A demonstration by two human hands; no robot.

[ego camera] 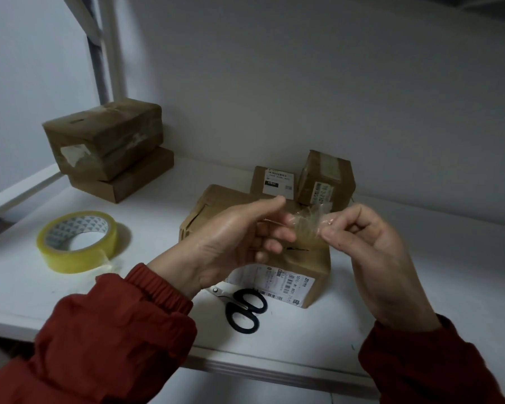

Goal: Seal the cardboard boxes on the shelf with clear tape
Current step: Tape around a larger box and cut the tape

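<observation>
At the far left of the white shelf (420,272), two cardboard boxes (105,141) sit stacked in the back corner. In front of them a roll of clear tape (76,242) lies flat, its loose end trailing on the surface. The left hand (231,243), in a red sleeve (146,298), curls its fingers round one end of a crumpled strip of tape (308,225) — thumb stretched out above. Below it, black-handled scissors (242,309) lie just beside a large labelled box (303,272) that sits under both hands. Two small boxes (325,177) stand behind it. The right hand (370,249) pinches the strip's other end between thumb and forefinger.
</observation>
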